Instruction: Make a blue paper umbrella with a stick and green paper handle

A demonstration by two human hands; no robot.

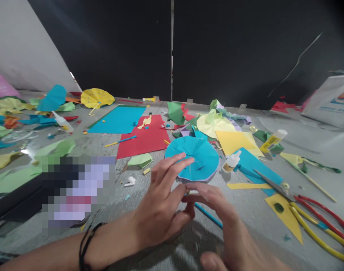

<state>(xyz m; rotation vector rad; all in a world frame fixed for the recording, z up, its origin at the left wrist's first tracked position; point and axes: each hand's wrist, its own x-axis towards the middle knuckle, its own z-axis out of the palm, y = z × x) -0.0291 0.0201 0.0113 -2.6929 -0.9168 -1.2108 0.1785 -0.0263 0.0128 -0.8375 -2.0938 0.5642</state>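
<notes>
My left hand reaches in from the left, with two fingers stretched over the near part of a round, pleated blue paper disc. Its thumb and another finger close around one end of a thin blue stick. The stick slants down to the right and passes behind my right hand. The right fingers are extended and meet the left fingertips at the stick's end; its thumb stands apart, lower down. What lies right between the fingertips is mostly hidden. A lilac edge shows beneath the disc.
Scissors, a small glue bottle and a glue stick lie to the right. Red paper and blue paper lie behind. Cut scraps surround them. A blurred-out object is at left; a dark wall stands behind.
</notes>
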